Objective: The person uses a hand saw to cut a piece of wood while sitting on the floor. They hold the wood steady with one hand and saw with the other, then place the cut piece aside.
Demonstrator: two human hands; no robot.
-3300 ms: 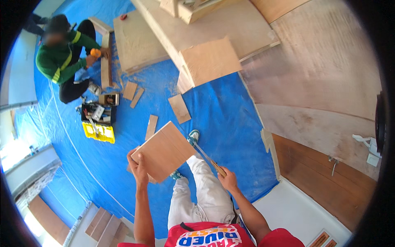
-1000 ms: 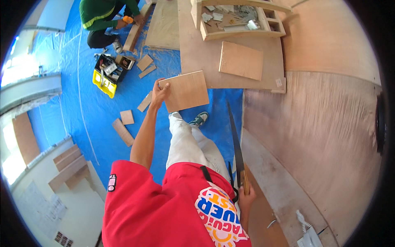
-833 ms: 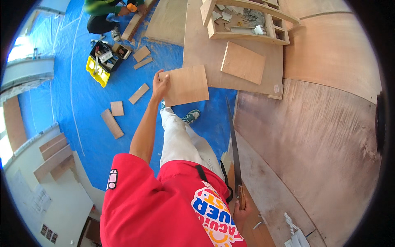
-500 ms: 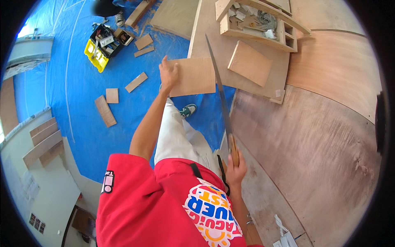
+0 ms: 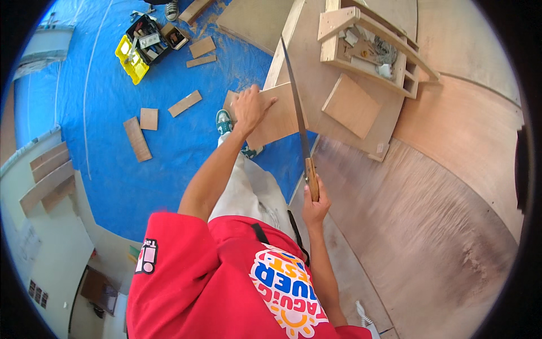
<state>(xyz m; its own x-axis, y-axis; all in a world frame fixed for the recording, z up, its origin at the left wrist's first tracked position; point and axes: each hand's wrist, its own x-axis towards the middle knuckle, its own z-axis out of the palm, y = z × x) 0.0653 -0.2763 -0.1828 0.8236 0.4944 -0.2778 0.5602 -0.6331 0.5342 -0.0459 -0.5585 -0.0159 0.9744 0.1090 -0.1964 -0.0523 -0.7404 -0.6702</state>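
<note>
My left hand (image 5: pixel 252 110) lies over a plywood board (image 5: pixel 279 116), its thumb spread away from the fingers. The board slants at the left edge of a low wooden worktop, with parts of it showing on both sides of the hand. My right hand (image 5: pixel 316 200) is closed around the wooden handle of a handsaw (image 5: pixel 297 104). Its long dark blade points up and away, passing across the board's right side. From this angle I cannot tell whether the blade touches the wood.
Another plywood piece (image 5: pixel 351 105) lies on the worktop beside a wooden tote (image 5: pixel 370 70) with small items inside. A black and yellow toolbox (image 5: pixel 148 45) sits on the blue sheet (image 5: pixel 113 181), near scattered offcuts (image 5: pixel 137 139). Large plywood sheets (image 5: pixel 418 209) extend at the right.
My left hand has shifted from the board's left edge to over its top. The board has turned and now slants. The saw and my right hand have moved slightly away from me.
</note>
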